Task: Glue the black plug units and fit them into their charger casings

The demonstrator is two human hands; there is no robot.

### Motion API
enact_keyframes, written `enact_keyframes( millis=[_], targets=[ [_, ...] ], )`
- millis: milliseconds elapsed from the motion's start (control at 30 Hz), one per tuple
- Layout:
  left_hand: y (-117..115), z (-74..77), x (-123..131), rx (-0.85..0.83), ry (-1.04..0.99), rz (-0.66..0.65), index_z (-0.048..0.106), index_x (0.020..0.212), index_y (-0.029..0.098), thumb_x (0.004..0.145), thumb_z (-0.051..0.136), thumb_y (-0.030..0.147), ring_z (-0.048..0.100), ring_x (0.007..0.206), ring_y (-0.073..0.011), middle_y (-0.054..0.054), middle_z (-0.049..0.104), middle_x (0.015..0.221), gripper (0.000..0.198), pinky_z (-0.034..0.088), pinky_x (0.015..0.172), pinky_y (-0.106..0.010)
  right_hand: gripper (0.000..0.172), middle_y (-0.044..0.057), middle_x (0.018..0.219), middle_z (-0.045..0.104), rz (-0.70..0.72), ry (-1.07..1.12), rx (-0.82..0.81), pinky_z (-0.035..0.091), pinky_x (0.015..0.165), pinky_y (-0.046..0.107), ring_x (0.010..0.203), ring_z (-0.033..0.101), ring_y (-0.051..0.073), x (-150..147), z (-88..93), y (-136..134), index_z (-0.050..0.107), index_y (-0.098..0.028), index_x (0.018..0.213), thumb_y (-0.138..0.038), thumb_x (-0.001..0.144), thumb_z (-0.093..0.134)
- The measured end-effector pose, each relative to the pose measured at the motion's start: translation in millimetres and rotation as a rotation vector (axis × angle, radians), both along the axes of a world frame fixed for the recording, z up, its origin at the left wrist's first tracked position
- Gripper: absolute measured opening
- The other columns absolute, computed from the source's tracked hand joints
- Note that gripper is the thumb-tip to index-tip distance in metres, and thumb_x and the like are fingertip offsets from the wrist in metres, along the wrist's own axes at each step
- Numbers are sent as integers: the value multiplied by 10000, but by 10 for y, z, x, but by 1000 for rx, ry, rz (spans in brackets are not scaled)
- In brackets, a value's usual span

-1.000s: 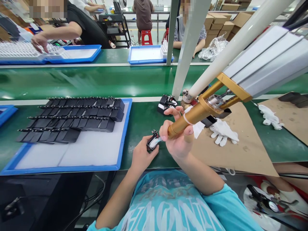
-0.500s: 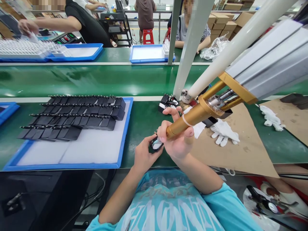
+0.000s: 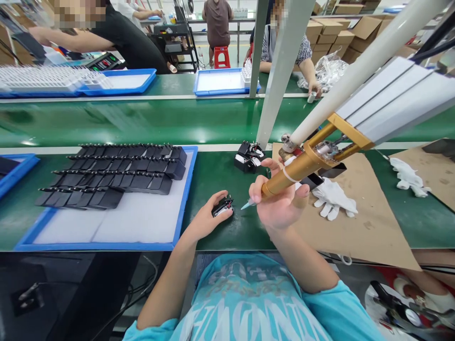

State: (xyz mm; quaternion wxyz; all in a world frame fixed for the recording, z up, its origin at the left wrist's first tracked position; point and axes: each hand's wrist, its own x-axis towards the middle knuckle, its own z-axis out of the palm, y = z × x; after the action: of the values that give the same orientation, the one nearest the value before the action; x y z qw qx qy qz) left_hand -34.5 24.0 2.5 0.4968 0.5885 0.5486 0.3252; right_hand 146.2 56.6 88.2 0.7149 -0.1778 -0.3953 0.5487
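Observation:
My left hand [image 3: 203,222] is closed around a small black power adapter housing [image 3: 223,207], low over the green bench. White material and metal pins show at the housing's open side. My right hand [image 3: 280,203] grips the lower barrel of a gold dispensing gun [image 3: 288,175], thumb spread. Its pale blue tapered nozzle [image 3: 248,204] points left toward the adapter, with a gap between them. Beyond my hands, several more open black housings [image 3: 248,156] with white insides lie in a cluster.
Left of my hands, rows of black adapters [image 3: 106,177] stand in a blue-rimmed tray [image 3: 177,227]. A brown cardboard sheet [image 3: 369,227] bearing white gloves [image 3: 332,196] lies right. A white post [image 3: 280,71] rises behind. Co-workers sit across the green conveyor [image 3: 142,121].
My left hand has moved left and down with the adapter, away from the nozzle. My right hand and the gun have shifted slightly right. A co-worker's hand across the conveyor now holds a small pale piece.

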Motion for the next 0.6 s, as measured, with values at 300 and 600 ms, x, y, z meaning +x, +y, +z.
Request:
enact_keyframes(
  millis=[300,600],
  targets=[
    [33,-40,182,342,171,144,609,970,195,798,544,145,665,836,-167,-28,720,894,191,525,827,-319,397,2,1031,579,-79,-17,-9,407,373,267,421,528,67,164,-101,54,474,-272,954,-642,816,510],
    [-175,139,128,462,563,-75,318,1495,221,980,398,232,533,1070,-217,-76,599,1339,521,457,983,-410,394,0,1027,566,-49,-8,-4,409,397,263,433,537,61,256,-149,91,504,-249,950,-616,812,534]
  ],
)
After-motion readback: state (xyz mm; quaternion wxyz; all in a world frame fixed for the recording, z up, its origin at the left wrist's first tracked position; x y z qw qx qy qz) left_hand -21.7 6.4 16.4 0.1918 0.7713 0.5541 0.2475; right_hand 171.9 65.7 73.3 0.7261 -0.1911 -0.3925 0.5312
